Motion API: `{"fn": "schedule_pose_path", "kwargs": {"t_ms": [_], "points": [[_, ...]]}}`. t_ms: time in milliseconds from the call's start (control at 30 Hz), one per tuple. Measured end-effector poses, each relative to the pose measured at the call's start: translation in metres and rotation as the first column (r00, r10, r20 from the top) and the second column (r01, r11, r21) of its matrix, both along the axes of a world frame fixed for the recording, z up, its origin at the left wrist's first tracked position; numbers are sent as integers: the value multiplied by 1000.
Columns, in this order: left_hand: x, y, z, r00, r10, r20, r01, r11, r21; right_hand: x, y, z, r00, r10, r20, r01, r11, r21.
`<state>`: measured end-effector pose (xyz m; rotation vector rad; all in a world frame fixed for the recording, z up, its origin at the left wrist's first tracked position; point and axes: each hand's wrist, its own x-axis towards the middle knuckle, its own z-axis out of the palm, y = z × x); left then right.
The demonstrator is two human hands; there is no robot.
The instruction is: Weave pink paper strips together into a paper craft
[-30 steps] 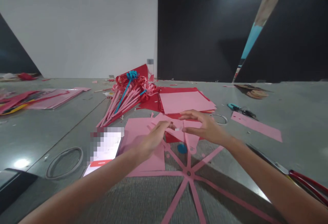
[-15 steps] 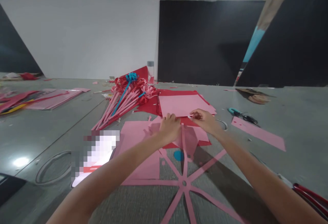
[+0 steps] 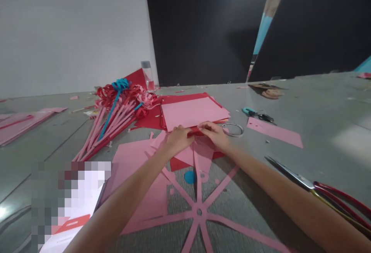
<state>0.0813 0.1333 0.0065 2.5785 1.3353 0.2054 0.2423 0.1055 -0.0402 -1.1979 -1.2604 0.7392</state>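
A pink paper star of long strips, joined at a small central ring, lies in front of me. One strip runs up to the gap between my hands. My left hand is curled over the paper at that strip's far end; its fingertips are partly hidden. Close on its right, my right hand pinches with thumb and forefinger, and what is in the pinch is too small to make out. Red paper shows between the hands. Behind them sits a stack of pink sheets on red ones.
Pink-handled paper flowers lie left, near a bottle. A lit phone is at front left. Large scissors lie right, points inward. A tape roll, teal-handled scissors, a pink strip and a blue disc lie around.
My right hand has moved in beside my left, and the small white piece at its fingertips no longer shows. The view has turned right, bringing the large scissors fully into sight.
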Motion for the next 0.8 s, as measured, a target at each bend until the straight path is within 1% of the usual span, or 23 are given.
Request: {"fn": "schedule_pose_path", "kwargs": {"t_ms": [100,233,300,367,433,567,600,733,800], "points": [[7,-2,-1,1000,26,15,-25,999,-28,-1,-1,-4,998,-61,-5,61,998,0],[14,-4,-9,1000,29,10,-30,997,68,2,-1,-9,997,-71,8,71,997,7],[15,-6,-12,1000,17,26,-19,997,79,3,-1,-9,998,-59,22,59,998,7],[14,-7,-14,997,4,80,-9,998,64,3,-3,-8,998,-42,37,42,999,-2],[13,-8,-15,986,-18,169,12,999,34,3,-5,-7,999,-29,36,29,1000,1],[15,-6,-22,931,-103,350,119,992,-27,2,-10,-6,999,22,37,-22,1000,9],[16,-5,-24,917,-104,386,129,991,-39,2,-11,-6,999,26,41,-26,1000,11],[22,5,-34,825,-50,563,132,986,-105,3,-13,-8,998,-60,31,58,997,51],[23,10,-38,783,-32,622,158,976,-149,5,-12,-10,998,-60,22,59,997,39]]}}
